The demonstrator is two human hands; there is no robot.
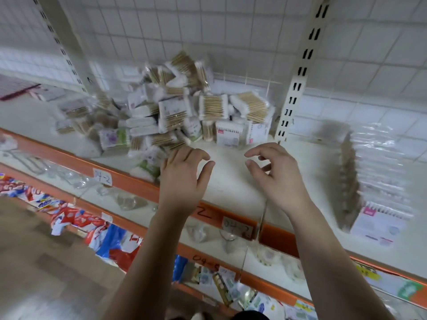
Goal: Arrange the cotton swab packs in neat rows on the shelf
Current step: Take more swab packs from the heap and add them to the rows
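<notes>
Cotton swab packs (175, 112) lay heaped loose at back-left of shelf (231, 179); tidy row (379, 172) stood far right. Left hand (184, 167) hovered at heap's front, right hand (275, 172) over bare shelf, both empty, fingers loosely curled. Risk: careless pull could topple heap, spilling packs over orange lip (129, 181).

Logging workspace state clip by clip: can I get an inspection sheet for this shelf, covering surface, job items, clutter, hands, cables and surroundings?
Surface: white shelf, orange front edge, bare in the middle.
Job's things: jumbled pile of cotton swab packs at centre left; neat row of packs at the right.
Clutter: blurred boxes at the shelf's far left.
Hands: left hand and right hand over the bare middle, fingers loosely curled, holding nothing.
Cables: nothing seen.
Surroundings: wire grid behind, slotted post, colourful bags on a lower shelf.
</notes>
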